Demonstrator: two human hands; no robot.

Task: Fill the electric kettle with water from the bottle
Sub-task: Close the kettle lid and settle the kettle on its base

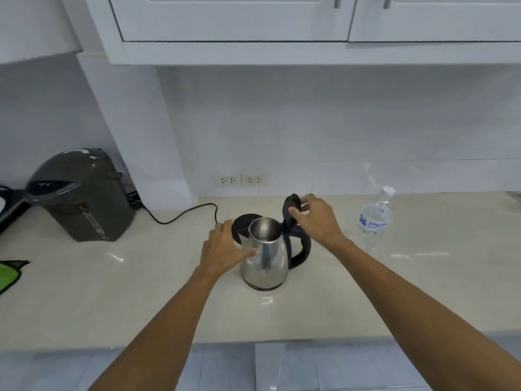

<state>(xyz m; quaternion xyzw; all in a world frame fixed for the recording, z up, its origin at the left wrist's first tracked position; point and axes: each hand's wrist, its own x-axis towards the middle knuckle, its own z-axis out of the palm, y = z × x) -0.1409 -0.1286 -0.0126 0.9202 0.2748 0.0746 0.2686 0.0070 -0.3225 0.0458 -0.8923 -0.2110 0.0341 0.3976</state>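
Note:
A steel electric kettle with a black handle stands upright on the pale counter. Its black lid is swung up and the mouth is uncovered. My right hand pinches the raised lid between thumb and fingers. My left hand rests flat against the kettle's left side, thumb on the steel. Just behind the kettle lies its round black base with a black cord. A clear water bottle with a white cap on stands to the right, apart from both hands.
A dark grey hot-water dispenser sits at the back left. Wall sockets are behind the kettle. White cabinets hang overhead. A green item lies at the left edge. The counter's front edge runs below my forearms.

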